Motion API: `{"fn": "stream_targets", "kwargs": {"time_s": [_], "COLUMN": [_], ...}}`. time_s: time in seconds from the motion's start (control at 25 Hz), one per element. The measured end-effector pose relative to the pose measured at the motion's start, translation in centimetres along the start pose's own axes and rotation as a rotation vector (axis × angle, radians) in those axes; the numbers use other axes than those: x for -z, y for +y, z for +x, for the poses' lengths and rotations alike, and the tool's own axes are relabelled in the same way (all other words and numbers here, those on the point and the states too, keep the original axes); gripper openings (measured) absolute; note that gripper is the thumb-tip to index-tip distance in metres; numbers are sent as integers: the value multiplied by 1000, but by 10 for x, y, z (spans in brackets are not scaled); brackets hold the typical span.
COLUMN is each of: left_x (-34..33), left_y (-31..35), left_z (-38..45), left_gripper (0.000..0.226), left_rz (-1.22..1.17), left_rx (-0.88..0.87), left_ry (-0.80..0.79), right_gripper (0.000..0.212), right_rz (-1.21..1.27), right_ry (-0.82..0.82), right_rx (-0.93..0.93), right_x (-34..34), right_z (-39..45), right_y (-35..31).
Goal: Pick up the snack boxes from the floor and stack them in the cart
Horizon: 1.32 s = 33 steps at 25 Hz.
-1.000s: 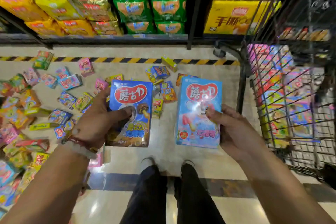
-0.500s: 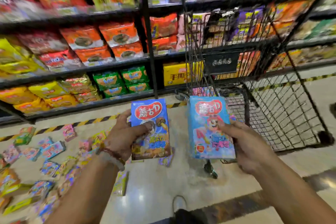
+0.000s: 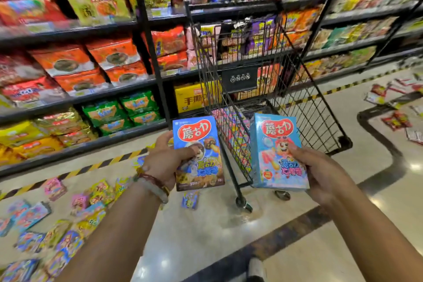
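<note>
Two boxes gripped: left hand (image 3: 163, 162) dark-blue box (image 3: 198, 153), right hand (image 3: 320, 171) light-blue box (image 3: 275, 151); cart (image 3: 304, 107) nearer now.

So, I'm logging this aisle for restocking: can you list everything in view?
dark blue box: one, blue and brown, held in left hand.
light blue box: one, pale blue and pink, held in right hand.
cart: one, black wire, ahead, colourful boxes stacked inside.
floor boxes: many, mixed colours, scattered lower left.
red packs: several, on the floor far right.
shelves: black, stocked with orange, green and yellow bags.
left hand: grips dark blue box.
right hand: grips light blue box.
</note>
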<state>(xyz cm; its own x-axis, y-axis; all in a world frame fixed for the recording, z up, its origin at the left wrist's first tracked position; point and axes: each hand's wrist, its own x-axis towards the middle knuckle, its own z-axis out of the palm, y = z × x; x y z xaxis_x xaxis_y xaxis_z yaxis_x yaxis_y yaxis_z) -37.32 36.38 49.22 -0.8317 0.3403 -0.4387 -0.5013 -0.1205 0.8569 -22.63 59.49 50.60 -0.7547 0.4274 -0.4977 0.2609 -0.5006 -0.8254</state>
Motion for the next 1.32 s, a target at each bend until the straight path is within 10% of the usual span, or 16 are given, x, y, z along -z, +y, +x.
{"fn": "stream_targets", "kwargs": {"time_s": [0.08, 0.24, 0.8, 1.32], "left_x": [-11, -46, -222, -267], "left_y": [0, -2, -75, -60], "left_z": [-4, -6, 55, 250], "left_gripper": [62, 54, 58, 64], "left_rz": [0, 11, -31, 138], "left_rx": [-15, -5, 27, 44], "left_ry": [9, -20, 93, 143], "right_gripper": [104, 33, 52, 7], "right_rz": [-42, 19, -76, -76], "right_ry": [6, 5, 82, 257], "right_rx": [-2, 41, 58, -25], "right_x": [9, 38, 199, 193], "right_z": [-3, -5, 109, 266], "right_y": [-4, -22, -104, -118]}}
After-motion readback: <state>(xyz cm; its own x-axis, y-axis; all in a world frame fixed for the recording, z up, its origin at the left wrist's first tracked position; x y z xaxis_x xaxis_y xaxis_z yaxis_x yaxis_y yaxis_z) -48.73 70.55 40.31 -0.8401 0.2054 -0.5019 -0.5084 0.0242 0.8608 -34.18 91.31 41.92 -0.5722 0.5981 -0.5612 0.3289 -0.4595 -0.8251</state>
